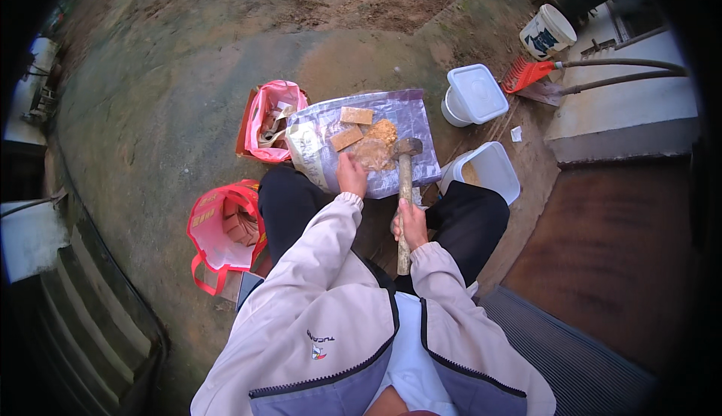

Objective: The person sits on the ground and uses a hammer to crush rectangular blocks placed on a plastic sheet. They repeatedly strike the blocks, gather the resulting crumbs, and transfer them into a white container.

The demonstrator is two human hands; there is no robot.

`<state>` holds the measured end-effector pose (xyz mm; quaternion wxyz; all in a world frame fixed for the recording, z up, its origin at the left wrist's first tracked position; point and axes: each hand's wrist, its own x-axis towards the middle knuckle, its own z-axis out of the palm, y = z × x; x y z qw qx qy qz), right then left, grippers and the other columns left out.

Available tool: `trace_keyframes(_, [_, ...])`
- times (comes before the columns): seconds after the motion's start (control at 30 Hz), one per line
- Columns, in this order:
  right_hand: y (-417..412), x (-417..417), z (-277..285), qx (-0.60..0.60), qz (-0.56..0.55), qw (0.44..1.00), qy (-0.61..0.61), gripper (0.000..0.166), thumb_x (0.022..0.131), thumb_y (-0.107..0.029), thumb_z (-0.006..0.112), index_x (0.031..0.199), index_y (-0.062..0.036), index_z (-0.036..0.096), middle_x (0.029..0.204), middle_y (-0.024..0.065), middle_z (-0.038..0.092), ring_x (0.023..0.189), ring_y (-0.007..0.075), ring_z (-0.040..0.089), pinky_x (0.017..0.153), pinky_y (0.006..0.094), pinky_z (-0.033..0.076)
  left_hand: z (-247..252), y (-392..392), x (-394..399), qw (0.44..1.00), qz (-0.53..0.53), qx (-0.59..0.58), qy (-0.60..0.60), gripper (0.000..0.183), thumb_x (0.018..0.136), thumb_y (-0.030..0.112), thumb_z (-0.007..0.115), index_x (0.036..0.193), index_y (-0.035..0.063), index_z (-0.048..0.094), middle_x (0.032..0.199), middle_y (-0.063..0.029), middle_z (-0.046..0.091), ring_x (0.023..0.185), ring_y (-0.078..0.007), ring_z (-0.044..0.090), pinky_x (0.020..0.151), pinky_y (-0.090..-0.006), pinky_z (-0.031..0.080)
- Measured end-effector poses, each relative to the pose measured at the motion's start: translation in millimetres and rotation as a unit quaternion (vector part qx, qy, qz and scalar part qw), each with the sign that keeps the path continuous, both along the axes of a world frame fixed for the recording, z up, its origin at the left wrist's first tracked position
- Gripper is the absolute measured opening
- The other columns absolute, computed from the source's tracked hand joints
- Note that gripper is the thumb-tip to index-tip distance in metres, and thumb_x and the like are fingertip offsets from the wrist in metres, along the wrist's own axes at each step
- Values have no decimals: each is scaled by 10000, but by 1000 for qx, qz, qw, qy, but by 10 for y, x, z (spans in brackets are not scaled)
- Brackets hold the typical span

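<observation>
My right hand (413, 224) grips the wooden handle of a club hammer (405, 182). Its metal head is over the right part of a printed plastic sheet (417, 113). My left hand (352, 176) is at the near left edge of a clear plastic bag (372, 155) with tan material under or inside it; whether the fingers pinch the film is unclear. Just beyond the bag lies a heap of crumbled yellow-tan pieces (382, 131). Two tan rectangular blocks, one nearer (346, 138) and one farther (356, 115), rest on the sheet left of the heap.
On the left are a box lined with a pink bag (257, 113) and a red bag (197, 230) holding wrapped blocks. An open white tub (510, 176) with tan material and a lidded bucket (478, 93) stand right. Beyond are a red rake (527, 75) and another bucket (547, 31).
</observation>
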<state>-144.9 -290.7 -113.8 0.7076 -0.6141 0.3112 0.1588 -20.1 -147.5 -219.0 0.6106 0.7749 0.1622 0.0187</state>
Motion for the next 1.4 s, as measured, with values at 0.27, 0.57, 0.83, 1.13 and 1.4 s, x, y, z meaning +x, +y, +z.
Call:
trace_keyframes(0.27, [58, -49, 62, -17, 16, 1000, -2, 400, 1036, -437, 503, 869, -76, 464, 589, 28, 453, 412, 113, 461, 355, 281, 400, 195, 63, 17, 994, 52, -97, 19, 136, 933, -24, 506, 1063, -10, 544, 852, -140, 622, 590, -203, 654, 535, -374, 563])
trace_keyframes(0.57, [-24, 68, -21, 21, 14, 999, -38, 382, 1031, -427, 519, 903, -69, 484, 615, 31, 482, 428, 112, 490, 373, 288, 430, 70, 225, 46, 988, 55, 134, -60, 139, 892, 30, 565, 1004, 17, 646, 940, -194, 657, 924, -384, 635, 825, -462, 501])
trace_keyframes(0.83, [-37, 329, 82, 3, 31, 1000, -6, 373, 1033, -422, 515, 884, -82, 478, 610, 27, 470, 424, 106, 481, 375, 285, 425, 136, 210, 44, 983, 48, 160, -72, 156, 898, 55, 562, 1003, 26, 674, 956, -186, 661, 890, -361, 644, 808, -428, 517])
trace_keyframes(1.13, [-21, 263, 63, -17, 46, 999, -8, 389, 1029, -438, 518, 879, -81, 476, 605, 28, 470, 420, 112, 474, 375, 288, 423, 146, 274, 69, 987, 91, 127, -33, 197, 844, -12, 538, 1015, -11, 637, 1010, -203, 605, 952, -372, 605, 865, -433, 489])
trace_keyframes(1.4, [13, 155, 198, 19, 49, 999, -8, 380, 1021, -442, 529, 895, -86, 483, 618, 23, 475, 425, 110, 484, 371, 282, 429, 43, 219, 63, 985, 47, 158, -58, 204, 864, 29, 557, 1041, 4, 656, 950, -166, 686, 891, -321, 667, 832, -419, 524])
